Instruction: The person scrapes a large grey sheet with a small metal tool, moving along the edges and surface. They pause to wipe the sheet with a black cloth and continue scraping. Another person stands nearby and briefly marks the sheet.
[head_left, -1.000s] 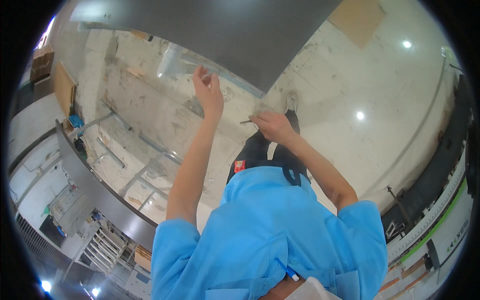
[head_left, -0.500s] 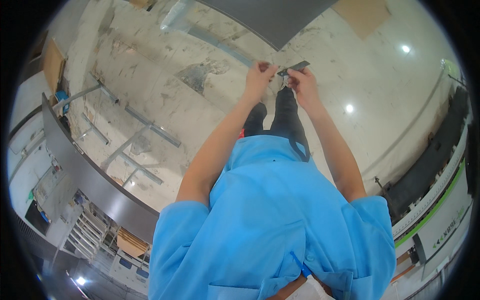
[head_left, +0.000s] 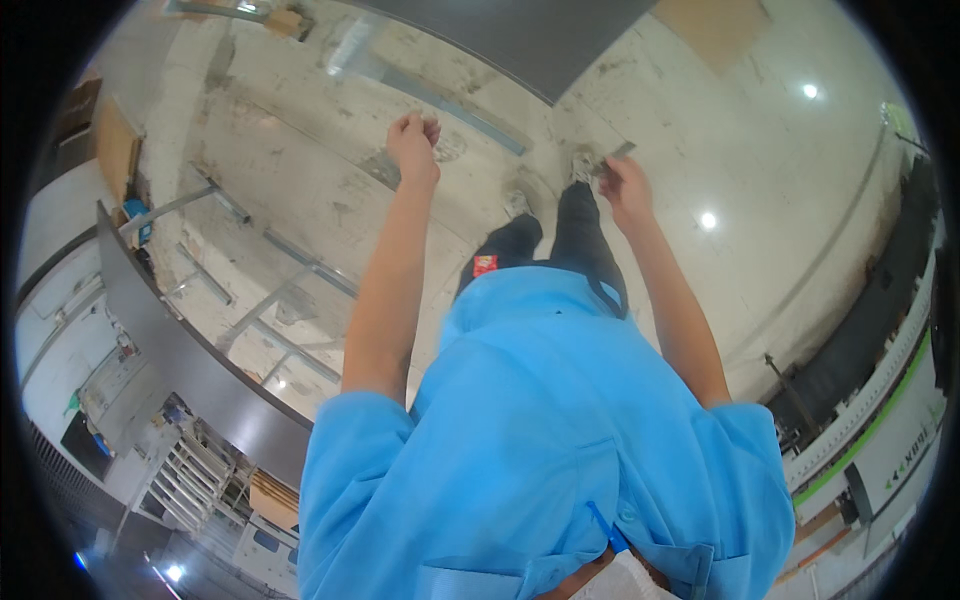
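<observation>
Both my forearms reach out past my bright blue work shirt (head_left: 540, 440) and dark trousers (head_left: 560, 240). My left hand (head_left: 415, 140) is curled shut on nothing I can see, above the scuffed pale concrete floor (head_left: 300, 180). My right hand (head_left: 625, 185) pinches a small thin grey metal strip (head_left: 618, 152) between its fingers; it looks light and stiff, best gripped at its near end.
</observation>
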